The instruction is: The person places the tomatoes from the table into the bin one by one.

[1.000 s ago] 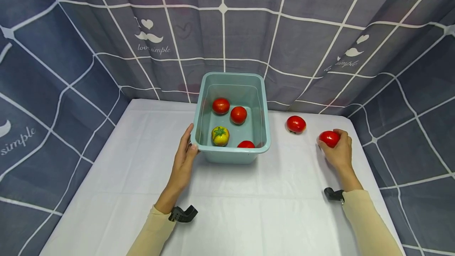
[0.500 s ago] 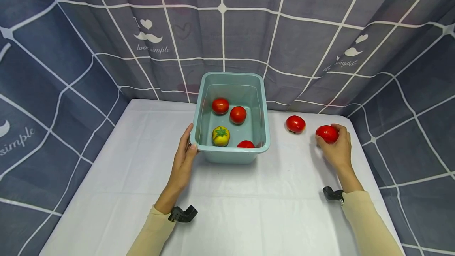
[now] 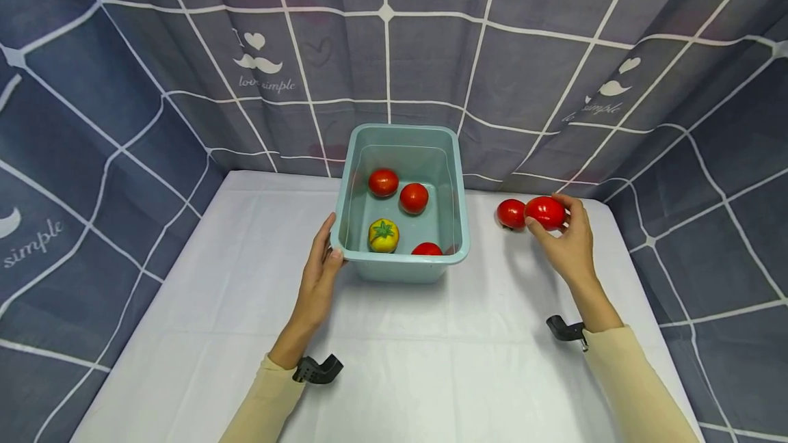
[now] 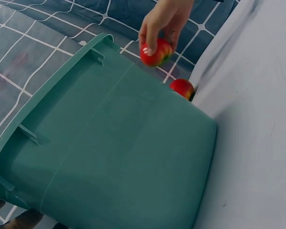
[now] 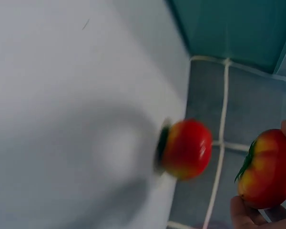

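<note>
In the head view my right hand [image 3: 569,241] grips a red tomato [image 3: 545,213], thumb at the front and fingers behind. It is held above the table beside a second red tomato [image 3: 511,214], which rests on the cloth. The right wrist view shows the held tomato [image 5: 269,169] with yellow streaks and green leaves, apart from the other tomato [image 5: 187,149]. My left hand [image 3: 318,282] holds the near left corner of a teal plastic bin [image 3: 403,272]. Inside lie several tomatoes, one of them yellow with a green top [image 3: 384,235]; the near wall partly hides a red one [image 3: 427,249].
A white cloth [image 3: 394,374] covers the table. Grey-blue checked curtains [image 3: 345,53] stand behind it and on both sides. Each wrist wears a black camera mount [image 3: 318,369]. The bin stands near the table's back edge.
My right hand has lifted its tomato off the cloth and moved it left and back, close to the other loose tomato. The left hand and the bin have stayed in place.
</note>
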Demonstrator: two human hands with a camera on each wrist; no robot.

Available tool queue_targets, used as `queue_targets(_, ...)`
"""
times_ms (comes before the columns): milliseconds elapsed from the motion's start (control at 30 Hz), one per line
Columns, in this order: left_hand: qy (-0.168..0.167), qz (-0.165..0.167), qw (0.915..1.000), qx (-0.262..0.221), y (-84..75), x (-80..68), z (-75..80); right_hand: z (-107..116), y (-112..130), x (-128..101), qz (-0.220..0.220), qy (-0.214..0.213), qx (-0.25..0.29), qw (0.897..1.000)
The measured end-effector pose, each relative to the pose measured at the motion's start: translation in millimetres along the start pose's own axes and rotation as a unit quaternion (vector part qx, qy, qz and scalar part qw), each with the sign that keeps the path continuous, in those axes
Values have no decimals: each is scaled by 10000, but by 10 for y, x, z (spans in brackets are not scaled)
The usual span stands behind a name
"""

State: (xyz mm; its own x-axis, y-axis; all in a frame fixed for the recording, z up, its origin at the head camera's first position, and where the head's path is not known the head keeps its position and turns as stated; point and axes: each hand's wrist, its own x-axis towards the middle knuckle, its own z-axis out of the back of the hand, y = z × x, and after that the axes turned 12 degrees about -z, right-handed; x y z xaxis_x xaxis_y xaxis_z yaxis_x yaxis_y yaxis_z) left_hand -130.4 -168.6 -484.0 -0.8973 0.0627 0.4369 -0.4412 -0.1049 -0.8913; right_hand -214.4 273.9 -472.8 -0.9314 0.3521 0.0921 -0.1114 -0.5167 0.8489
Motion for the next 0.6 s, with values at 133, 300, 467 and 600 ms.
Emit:
queue_targets(133, 3, -21, 10000, -24, 6, 0, 0, -70, 170, -48, 116, 268, 193, 9994)
queue_targets(300, 15, -21, 10000, -18, 6, -3, -1, -157, 381, -115, 382, 485, 347, 9975)
queue_targets(467, -2, -24, 10000, -31, 7, 1, -1, -255, 610, -139, 803, 644, 464, 9936)
queue_targets(600, -11, -32, 10000, -47, 10, 1, -2, -337, 752, -123, 1102, 740, 354, 9905)
